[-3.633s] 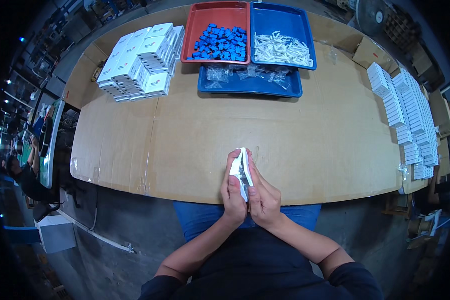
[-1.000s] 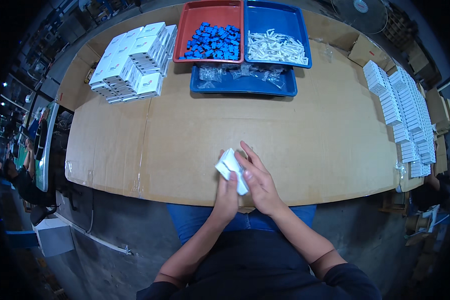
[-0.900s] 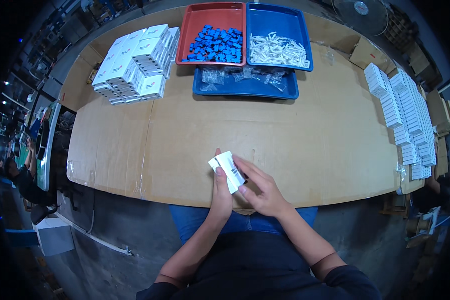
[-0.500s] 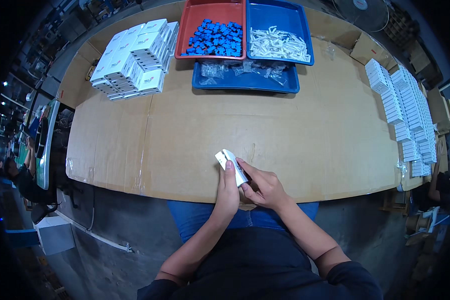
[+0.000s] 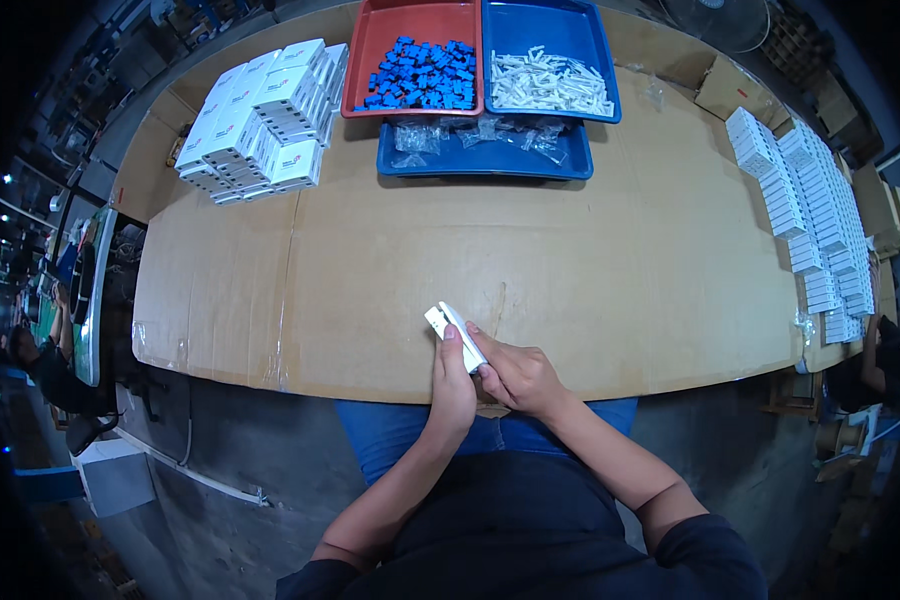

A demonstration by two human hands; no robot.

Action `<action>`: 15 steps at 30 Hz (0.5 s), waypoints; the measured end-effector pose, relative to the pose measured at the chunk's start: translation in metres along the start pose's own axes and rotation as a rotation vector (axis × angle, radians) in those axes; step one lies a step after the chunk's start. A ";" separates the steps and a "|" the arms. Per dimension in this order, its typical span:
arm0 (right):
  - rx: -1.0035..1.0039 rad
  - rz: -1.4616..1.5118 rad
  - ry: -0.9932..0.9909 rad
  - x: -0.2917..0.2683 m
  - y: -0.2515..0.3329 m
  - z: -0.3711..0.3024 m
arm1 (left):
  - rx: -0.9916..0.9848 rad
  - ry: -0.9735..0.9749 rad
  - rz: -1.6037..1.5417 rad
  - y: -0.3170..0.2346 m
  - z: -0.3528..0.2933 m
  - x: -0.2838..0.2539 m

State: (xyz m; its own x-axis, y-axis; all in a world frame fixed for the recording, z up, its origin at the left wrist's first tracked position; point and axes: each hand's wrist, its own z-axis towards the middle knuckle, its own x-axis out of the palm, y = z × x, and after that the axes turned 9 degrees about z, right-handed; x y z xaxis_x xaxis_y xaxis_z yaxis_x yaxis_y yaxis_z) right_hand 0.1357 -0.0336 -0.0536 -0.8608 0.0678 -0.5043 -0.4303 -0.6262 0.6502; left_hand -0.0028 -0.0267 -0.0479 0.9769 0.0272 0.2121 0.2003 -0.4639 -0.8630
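Observation:
Near the front edge of the table, both hands hold a small white box-like piece (image 5: 469, 352). A narrow dark gap runs between its two white parts at the far end. My left hand (image 5: 453, 388) is closed along its left side, with the thumb lying up on it. From the right, my right hand (image 5: 523, 378) grips the lower part with thumb and fingers. My palms and fingers cover the underside and near end of the piece.
Stacked white boxes (image 5: 235, 130) stand at the back left. A red tray (image 5: 410, 25) of blue clips and a blue tray (image 5: 550, 30) of white parts rest above a lower blue tray (image 5: 480, 170) of clear bags. White boxes (image 5: 815, 215) line the right edge.
The white piece has turned slightly, so its right face shows less and looks narrower. My right fingers have shifted a little along it. Both hands keep their hold.

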 end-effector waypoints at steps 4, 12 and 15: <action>0.012 -0.015 0.027 0.003 0.001 -0.003 | -0.032 -0.004 -0.015 -0.002 -0.002 -0.002; 0.035 -0.020 0.043 0.007 0.001 -0.008 | -0.041 -0.018 -0.023 0.005 0.000 -0.005; 0.023 -0.043 0.021 0.009 0.001 -0.010 | -0.040 -0.026 -0.025 0.004 0.001 -0.003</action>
State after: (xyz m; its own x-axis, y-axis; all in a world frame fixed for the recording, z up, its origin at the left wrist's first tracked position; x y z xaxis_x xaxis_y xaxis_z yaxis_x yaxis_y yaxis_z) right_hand 0.1303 -0.0410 -0.0635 -0.8357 0.0776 -0.5437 -0.4729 -0.6049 0.6407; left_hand -0.0044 -0.0272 -0.0522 0.9733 0.0619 0.2210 0.2220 -0.4977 -0.8385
